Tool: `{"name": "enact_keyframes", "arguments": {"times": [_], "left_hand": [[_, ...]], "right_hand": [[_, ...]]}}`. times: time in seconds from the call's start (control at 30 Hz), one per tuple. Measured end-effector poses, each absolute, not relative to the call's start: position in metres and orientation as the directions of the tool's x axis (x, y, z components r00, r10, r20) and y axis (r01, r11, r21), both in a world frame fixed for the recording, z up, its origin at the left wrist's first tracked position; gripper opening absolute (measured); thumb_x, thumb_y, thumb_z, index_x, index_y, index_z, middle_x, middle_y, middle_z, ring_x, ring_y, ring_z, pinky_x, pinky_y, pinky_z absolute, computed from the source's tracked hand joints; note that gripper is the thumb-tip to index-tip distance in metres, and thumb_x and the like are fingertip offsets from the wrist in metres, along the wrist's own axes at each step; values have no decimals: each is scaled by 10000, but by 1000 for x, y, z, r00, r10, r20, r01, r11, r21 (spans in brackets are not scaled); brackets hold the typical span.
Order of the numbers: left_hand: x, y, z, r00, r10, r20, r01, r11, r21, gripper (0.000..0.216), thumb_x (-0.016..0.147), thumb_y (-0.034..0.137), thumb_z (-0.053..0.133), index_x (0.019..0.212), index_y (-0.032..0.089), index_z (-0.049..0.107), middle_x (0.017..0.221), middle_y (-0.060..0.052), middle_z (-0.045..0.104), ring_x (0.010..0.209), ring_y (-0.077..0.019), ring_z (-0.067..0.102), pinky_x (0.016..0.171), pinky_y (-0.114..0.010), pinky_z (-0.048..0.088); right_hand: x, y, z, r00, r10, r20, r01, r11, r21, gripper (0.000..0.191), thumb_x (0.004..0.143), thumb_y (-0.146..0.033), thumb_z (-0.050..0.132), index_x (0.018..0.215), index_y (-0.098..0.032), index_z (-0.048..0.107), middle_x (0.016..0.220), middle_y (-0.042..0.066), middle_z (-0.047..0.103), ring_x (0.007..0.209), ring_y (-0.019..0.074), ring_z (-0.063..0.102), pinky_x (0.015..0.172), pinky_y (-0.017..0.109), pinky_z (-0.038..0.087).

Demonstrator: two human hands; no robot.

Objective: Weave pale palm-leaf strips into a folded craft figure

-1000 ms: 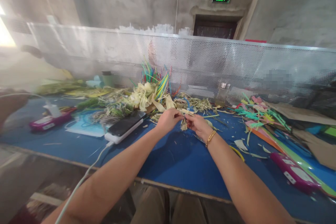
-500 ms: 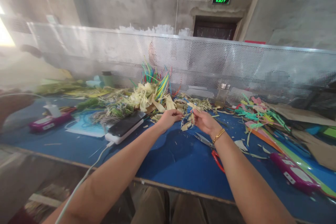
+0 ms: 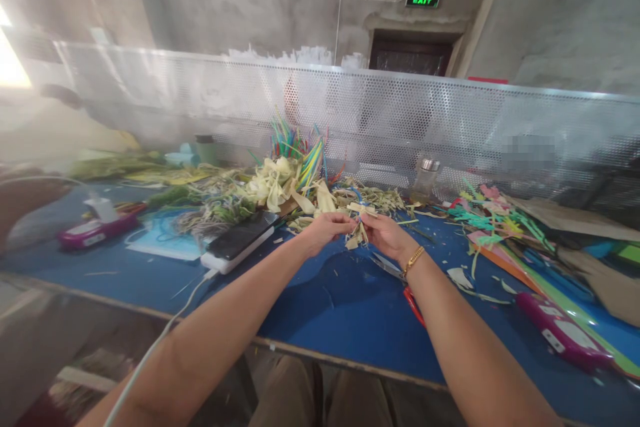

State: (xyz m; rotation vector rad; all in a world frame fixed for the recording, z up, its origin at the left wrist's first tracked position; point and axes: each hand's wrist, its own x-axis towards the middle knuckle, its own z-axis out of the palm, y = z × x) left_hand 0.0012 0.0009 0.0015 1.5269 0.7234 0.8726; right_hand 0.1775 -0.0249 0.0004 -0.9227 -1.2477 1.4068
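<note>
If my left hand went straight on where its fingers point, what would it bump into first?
Your left hand would first meet the bundle of pale strips it seems to touch, then probably your right hand; depth is hard to judge.

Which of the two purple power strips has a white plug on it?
The left-hand power strip, left of the black phone: a white plug stands on it. The right-hand strip shows none.
</note>
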Motion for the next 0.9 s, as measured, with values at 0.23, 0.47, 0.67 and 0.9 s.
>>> {"name": "enact_keyframes", "arguments": {"times": [0.23,0.47,0.67,0.9], "left_hand": [[1,3,0,520,840,154,-2,-179,984,325,624,447,730,630,150,597,537,44,474,475,-55,317,479,-231,214],[2,2,2,334,924,187,-4,-197,980,256,626,388,720,655,154,621,533,44,498,478,-63,348,476,-224,251],[2,5,0,336,903,268,26,-293,956,260,599,381,733,641,142,641,592,13,574,546,-84,432,527,-220,317],[2,5,-1,327,899,292,150,-354,923,229,618,355,704,648,134,654,526,21,536,516,-85,414,496,-212,301]], "right_hand": [[176,-24,-4,-224,972,65,-223,14,-975,285,680,-404,761,809,-166,670,702,9,657,614,113,570,628,260,454],[174,-22,-7,-134,989,66,-115,51,-992,293,623,-389,786,765,-180,636,609,-37,571,529,83,489,553,240,398],[170,-22,-6,-46,992,120,-2,120,-993,284,600,-353,784,735,-144,648,593,-38,561,493,58,420,509,228,306],[169,-23,-4,-23,982,189,113,191,-975,275,604,-360,765,710,-134,649,608,-21,574,532,73,446,546,237,323]]}}
